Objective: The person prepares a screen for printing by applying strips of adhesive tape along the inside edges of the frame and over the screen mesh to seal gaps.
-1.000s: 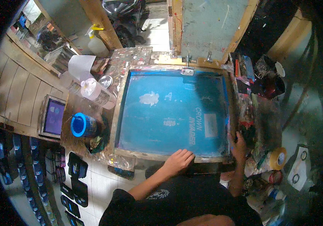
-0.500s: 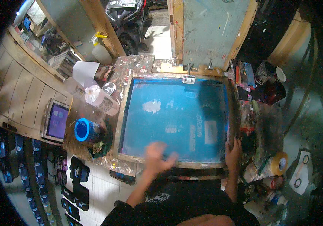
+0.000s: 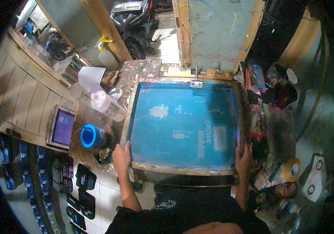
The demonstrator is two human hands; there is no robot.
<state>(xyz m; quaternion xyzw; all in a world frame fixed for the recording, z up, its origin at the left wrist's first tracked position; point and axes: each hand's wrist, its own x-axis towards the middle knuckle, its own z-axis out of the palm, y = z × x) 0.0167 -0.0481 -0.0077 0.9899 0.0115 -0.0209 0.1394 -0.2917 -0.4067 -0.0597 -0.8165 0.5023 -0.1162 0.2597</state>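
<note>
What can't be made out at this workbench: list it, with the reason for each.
Head view: what lies beneath the screen frame, hidden by its blue mesh.
Head view: whether the left hand and right hand curl fingertips under the frame, hidden by hands and frame.
Head view: the motorcycle above its rear, cut off by the upper edge.

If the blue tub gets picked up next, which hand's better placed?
Left, probably. The left hand holds the frame near its near left corner, and the blue tub stands on that side. The right hand holds the frame's right side and would need to reach across.
</note>
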